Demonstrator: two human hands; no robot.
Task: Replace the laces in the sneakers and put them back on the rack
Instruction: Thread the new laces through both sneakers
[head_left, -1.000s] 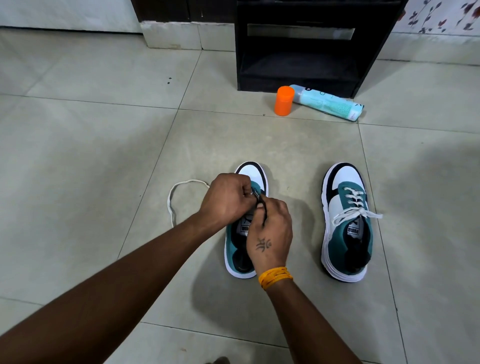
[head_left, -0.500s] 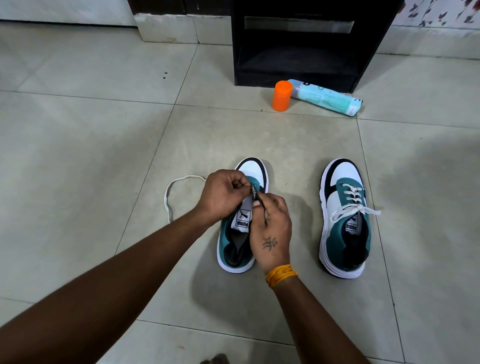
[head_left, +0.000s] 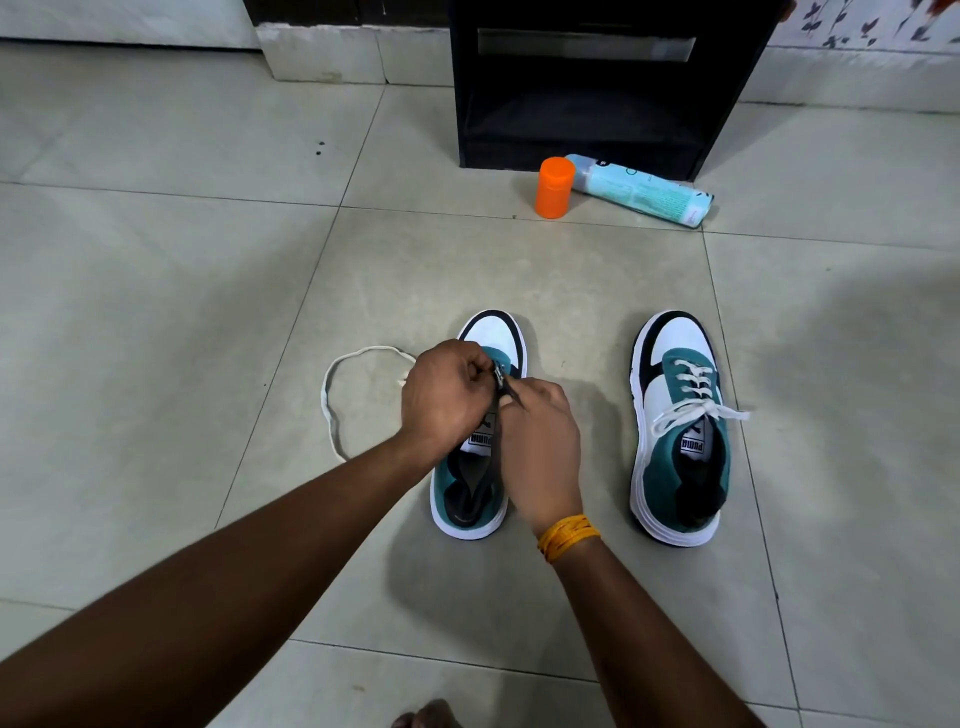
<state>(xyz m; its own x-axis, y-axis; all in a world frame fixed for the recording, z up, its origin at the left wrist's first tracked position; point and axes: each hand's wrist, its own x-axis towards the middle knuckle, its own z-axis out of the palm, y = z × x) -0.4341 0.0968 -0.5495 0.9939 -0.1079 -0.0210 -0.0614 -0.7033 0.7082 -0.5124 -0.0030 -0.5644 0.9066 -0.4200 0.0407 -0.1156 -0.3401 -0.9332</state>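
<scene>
Over the left sneaker, both hands pinch a dark lace: left hand, right hand. A white lace lies looped beside it; the laced right sneaker stands apart. Beyond, an orange cap and tube lie before the black rack.

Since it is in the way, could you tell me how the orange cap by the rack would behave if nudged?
The orange cap stands upright on the floor, so a nudge would probably slide or tip it. It looks cylindrical, so once tipped it would likely roll. It seems small, plastic and light.
</scene>
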